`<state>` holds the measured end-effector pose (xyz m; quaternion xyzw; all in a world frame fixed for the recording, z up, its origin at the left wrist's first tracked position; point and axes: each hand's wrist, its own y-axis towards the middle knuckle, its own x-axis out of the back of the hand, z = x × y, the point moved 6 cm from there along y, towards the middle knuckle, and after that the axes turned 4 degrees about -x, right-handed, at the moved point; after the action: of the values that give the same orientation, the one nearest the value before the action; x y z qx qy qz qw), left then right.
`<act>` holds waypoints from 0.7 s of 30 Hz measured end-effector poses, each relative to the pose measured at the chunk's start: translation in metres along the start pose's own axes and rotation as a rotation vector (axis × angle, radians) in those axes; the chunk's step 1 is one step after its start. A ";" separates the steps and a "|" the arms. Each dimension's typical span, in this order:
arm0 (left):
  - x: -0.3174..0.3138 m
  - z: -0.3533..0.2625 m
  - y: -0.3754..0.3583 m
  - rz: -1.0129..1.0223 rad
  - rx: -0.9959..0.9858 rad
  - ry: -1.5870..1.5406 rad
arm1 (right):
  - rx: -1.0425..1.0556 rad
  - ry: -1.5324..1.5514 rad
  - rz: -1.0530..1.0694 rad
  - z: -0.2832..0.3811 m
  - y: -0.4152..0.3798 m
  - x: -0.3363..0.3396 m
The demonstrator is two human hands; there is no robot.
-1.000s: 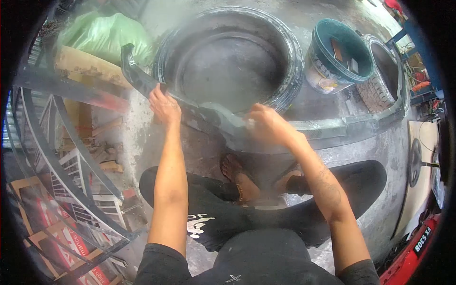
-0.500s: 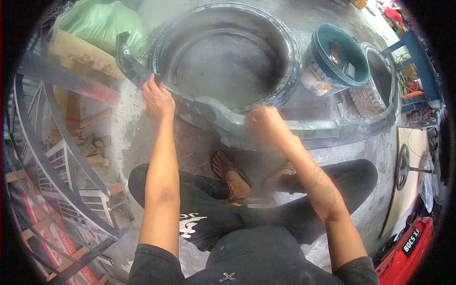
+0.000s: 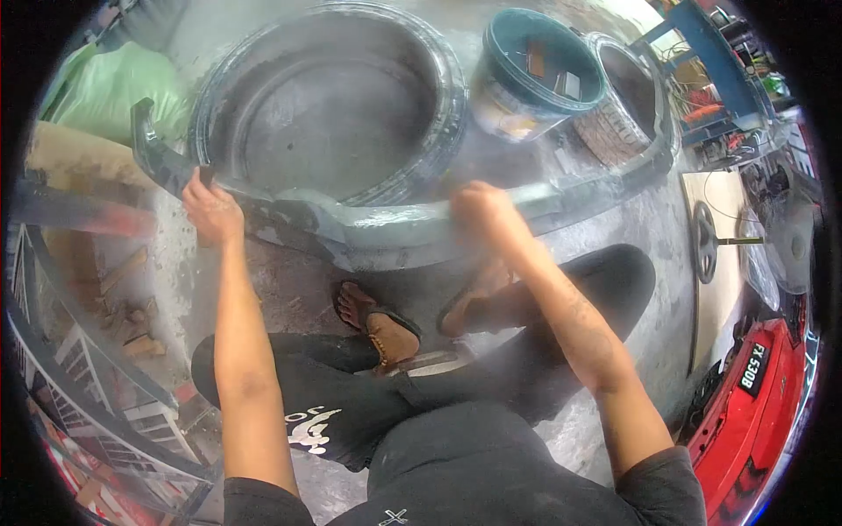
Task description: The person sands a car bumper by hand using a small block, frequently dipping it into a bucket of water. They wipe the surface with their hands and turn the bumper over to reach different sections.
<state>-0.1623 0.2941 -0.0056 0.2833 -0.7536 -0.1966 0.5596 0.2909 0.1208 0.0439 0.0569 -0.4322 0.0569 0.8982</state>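
Note:
A long, curved dark grey car bumper [image 3: 395,226] lies across in front of my knees, over the near side of the large tire [image 3: 452,114]. My left hand [image 3: 213,210] grips it near its upturned left end, fingers wrapped over the edge. A small dark block [image 3: 206,174] pokes up at those fingertips. Further right, my right hand [image 3: 482,213] is closed and pressed to the bumper's upper edge, its fingers smeared by motion. What it holds, if anything, is hidden. The bumper's surface looks wet or dusty with pale patches.
Behind the bumper stands a teal-rimmed bucket [image 3: 491,74] with small blocks inside, beside a smaller tire [image 3: 605,136]. A green bag [image 3: 123,96] and metal frames [image 3: 79,351] are at left. A red car part [image 3: 737,412] with a number plate sits at right.
The view has turned to the right, so everything sits further left. My right hand has slid rightward along the bumper. My left hand keeps its hold near the left end.

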 end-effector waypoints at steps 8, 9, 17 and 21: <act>-0.008 0.012 0.002 0.006 -0.091 -0.031 | 0.337 0.159 0.029 0.045 -0.021 -0.034; -0.007 0.010 0.002 0.004 -0.096 0.016 | 0.223 0.163 -0.023 0.016 -0.022 -0.025; -0.002 0.008 0.004 -0.061 -0.150 0.064 | -0.517 -0.147 -0.374 -0.104 -0.077 0.089; -0.002 0.005 0.004 -0.026 -0.097 0.089 | -0.368 0.098 -0.192 -0.072 -0.052 0.023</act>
<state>-0.1675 0.2986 -0.0062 0.2741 -0.7139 -0.2274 0.6029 0.3687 0.0813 0.0142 -0.0702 -0.3836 -0.1060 0.9147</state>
